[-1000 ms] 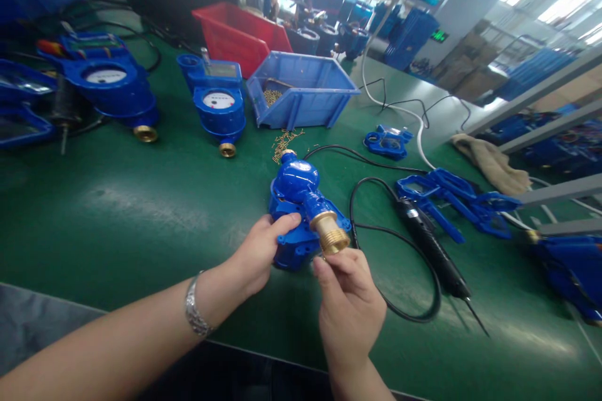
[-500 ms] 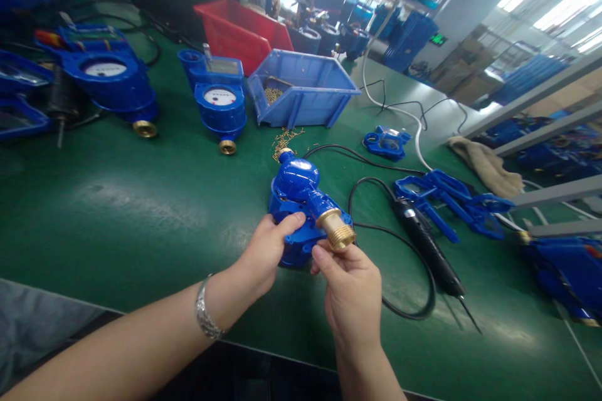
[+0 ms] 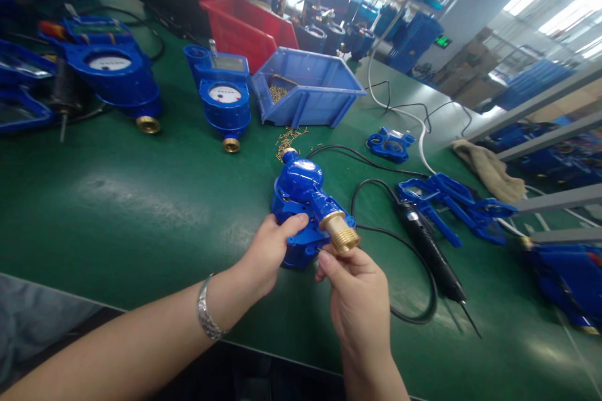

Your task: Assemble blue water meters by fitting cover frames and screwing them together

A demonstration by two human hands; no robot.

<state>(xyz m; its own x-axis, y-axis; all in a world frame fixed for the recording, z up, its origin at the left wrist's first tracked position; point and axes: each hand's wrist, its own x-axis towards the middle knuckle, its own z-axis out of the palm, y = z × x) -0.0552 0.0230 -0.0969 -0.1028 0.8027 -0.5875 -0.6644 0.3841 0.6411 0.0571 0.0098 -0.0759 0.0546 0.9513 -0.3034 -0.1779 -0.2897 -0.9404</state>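
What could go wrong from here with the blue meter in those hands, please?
The loose brass-coloured screws near the meter could be knocked and scattered. The black cable, looped beside the right hand, might snag and drag the screwdriver. If the left hand lost its grip, the meter could tip over.

Right fingers (image 3: 333,266) partly behind brass fitting (image 3: 345,240)
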